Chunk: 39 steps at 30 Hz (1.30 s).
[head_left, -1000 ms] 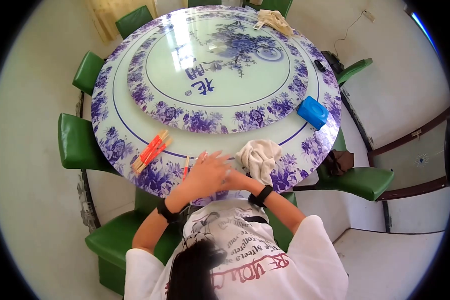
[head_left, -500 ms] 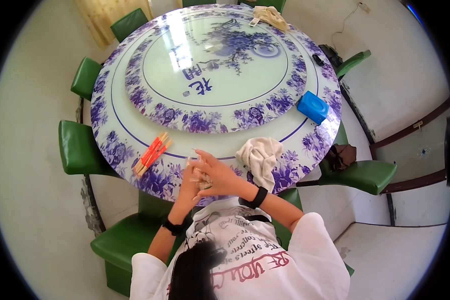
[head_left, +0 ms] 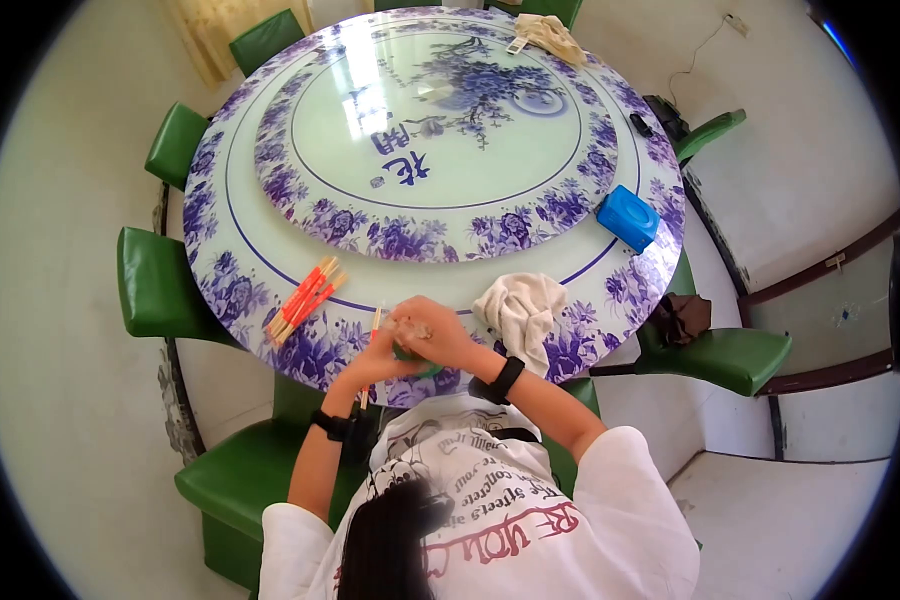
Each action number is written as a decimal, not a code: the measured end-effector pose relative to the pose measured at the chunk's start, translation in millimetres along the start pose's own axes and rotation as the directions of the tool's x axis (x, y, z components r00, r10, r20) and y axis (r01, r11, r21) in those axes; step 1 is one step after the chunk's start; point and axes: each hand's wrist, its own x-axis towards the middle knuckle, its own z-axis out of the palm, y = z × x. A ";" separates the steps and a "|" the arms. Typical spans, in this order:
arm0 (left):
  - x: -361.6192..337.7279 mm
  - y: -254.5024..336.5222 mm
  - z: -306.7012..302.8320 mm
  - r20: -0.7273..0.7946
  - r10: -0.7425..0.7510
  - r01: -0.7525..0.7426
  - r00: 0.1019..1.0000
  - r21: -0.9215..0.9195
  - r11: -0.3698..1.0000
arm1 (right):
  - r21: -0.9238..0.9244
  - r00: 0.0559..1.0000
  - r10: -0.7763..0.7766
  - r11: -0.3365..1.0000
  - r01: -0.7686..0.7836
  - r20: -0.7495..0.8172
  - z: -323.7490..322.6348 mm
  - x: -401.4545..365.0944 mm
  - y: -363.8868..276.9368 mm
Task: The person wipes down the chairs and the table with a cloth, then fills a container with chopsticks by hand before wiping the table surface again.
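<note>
My right hand (head_left: 438, 328) is closed over some crinkled clear plastic wrap (head_left: 422, 332), just above the near edge of the table. Against it, my left hand (head_left: 370, 364) curls from the other side, its fingertips partly hidden behind the right hand. A bit of green (head_left: 404, 353) shows between the palms, too covered to name. A thin pair of chopsticks with a red band (head_left: 376, 322) passes beside or beneath my left hand; whether it is held cannot be seen. Left of the hands lie several red-banded chopsticks (head_left: 305, 300). A crumpled white cloth (head_left: 522, 312) is to the right.
The round floral table (head_left: 255, 262) carries a raised turntable (head_left: 430, 190). A blue box (head_left: 627, 218) stands at the right, with a small black object (head_left: 640, 124) beyond it. A beige cloth (head_left: 548, 38) lies at the far side. Green chairs (head_left: 165, 285) surround the table.
My right hand has closed more tightly and shifted slightly up over the plastic. The left hand has turned, baring a bit of green and more of the chopsticks near it. The view has shifted slightly.
</note>
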 end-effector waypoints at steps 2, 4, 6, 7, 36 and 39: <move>12.0 -11.1 -1.9 0.019 0.135 -0.135 0.991 0.276 0.952 | -0.018 0.994 -0.019 1.000 0.021 0.107 -4.2 5.5 -0.3; 41.5 -67.0 3.1 0.071 0.524 -0.432 0.849 0.664 0.611 | 0.017 0.984 -0.008 1.000 0.005 0.180 -10.9 8.5 -0.7; 47.2 -64.9 9.5 -0.055 0.401 -0.357 0.914 0.361 0.862 | 0.100 0.976 0.026 0.994 -0.048 0.214 -22.2 10.0 0.8; 49.9 -61.2 15.0 -0.094 0.321 -0.301 0.942 0.180 0.936 | 0.102 0.965 0.051 0.992 -0.079 0.258 -27.5 9.3 0.1; 49.9 -57.3 36.9 -0.361 0.382 -0.335 0.851 0.187 0.923 | 0.283 0.937 0.340 0.894 -0.347 0.075 -13.0 1.0 25.3; 20.8 -40.6 18.3 -0.325 0.203 -0.179 0.924 0.102 0.979 | 0.295 0.907 0.418 0.861 -0.414 0.055 -22.8 2.4 25.7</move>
